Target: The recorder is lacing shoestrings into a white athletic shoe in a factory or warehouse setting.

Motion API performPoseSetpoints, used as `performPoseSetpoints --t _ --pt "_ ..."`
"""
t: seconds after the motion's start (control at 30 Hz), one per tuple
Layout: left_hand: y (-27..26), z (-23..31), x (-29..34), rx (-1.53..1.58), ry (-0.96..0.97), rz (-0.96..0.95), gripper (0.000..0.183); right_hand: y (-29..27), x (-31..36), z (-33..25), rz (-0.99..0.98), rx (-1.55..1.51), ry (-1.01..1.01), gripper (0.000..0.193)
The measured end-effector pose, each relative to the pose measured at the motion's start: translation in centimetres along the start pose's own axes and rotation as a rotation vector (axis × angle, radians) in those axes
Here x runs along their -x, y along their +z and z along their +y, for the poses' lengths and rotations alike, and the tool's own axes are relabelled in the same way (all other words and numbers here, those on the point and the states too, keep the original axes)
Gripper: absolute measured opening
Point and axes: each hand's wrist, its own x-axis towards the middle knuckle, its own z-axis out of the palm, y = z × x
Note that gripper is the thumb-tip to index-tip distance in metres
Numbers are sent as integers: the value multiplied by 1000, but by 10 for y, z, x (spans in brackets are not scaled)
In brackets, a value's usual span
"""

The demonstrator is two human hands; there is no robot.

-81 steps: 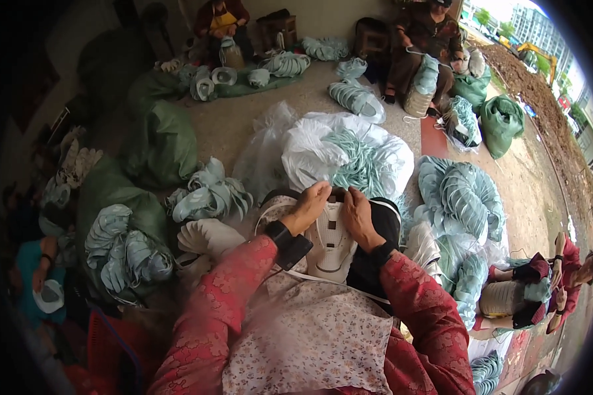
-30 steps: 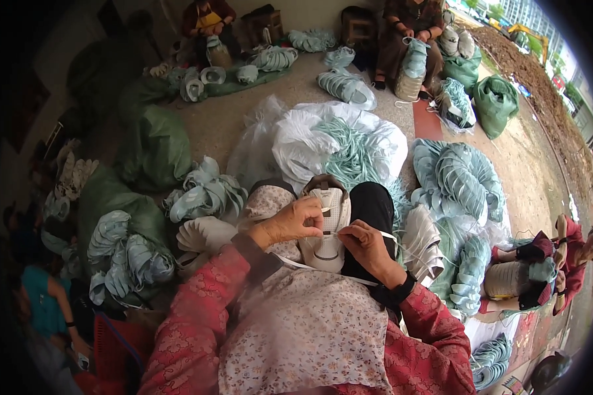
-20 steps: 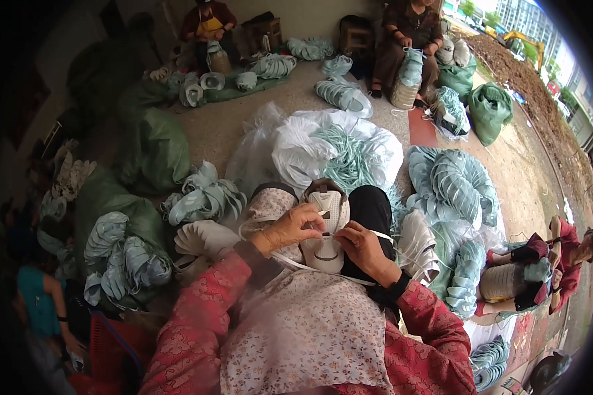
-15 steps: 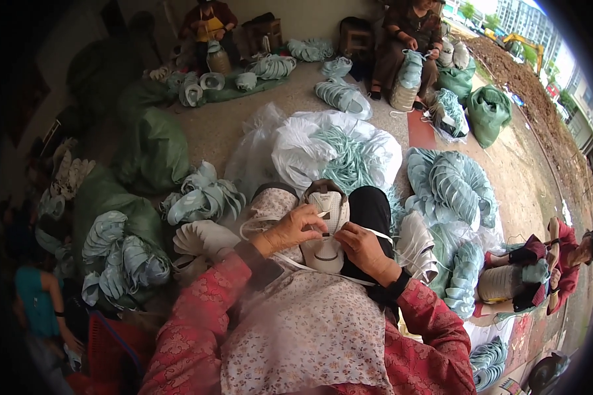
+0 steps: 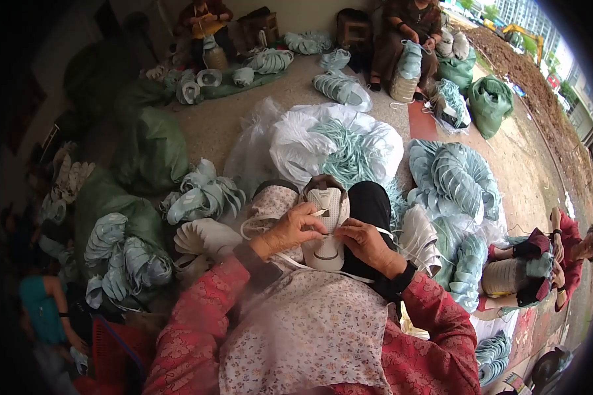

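A pale shoe upper (image 5: 327, 256) with a brown-edged collar rests upright on my lap between my knees. Its tongue (image 5: 324, 197) shows above my fingers. My left hand (image 5: 288, 232) is closed at the upper's left side, thumb and forefinger pinching a white shoelace (image 5: 318, 213). On the other side, my right hand (image 5: 370, 246) is also closed, its fingertips pinched on the lace by the eyelets. The fingertips partly hide the lace holes. A loose white lace loops across the floral apron (image 5: 303, 329) below the upper.
Ahead lies a white sack (image 5: 290, 148) full of pale green laces (image 5: 344, 155). Bundled light-blue uppers (image 5: 454, 181) are at right, more uppers (image 5: 122, 257) at left beside green sacks (image 5: 153, 151). White uppers (image 5: 207, 240) flank my knees. Other people (image 5: 408, 39) sit working nearby.
Both hands stay at the upper with small finger movements. The lace stretch trailing right of my right hand shows less now. The view has shifted slightly.
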Motion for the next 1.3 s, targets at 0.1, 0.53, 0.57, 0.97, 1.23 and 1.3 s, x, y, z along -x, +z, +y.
performPoseSetpoints --t 0.1,0.53,0.57,0.97,1.23,1.3 --pt "0 1 0 1 6 7 19 1 1 0 1 -12 15 19" --pt "-1 4 -1 31 -72 -14 27 6 -9 3 -33 65 -38 17" --pt "-1 4 -2 33 -71 -15 27 8 -9 5 -9 -26 14 15" --pt "-4 12 2 90 -120 -21 25 8 -6 0 35 174 108 8" --pt "-4 9 3 40 -100 -4 23 14 -14 -8 11 134 107 9" --pt "-4 6 5 3 -74 3 22 2 -13 -14 -88 155 219 12"
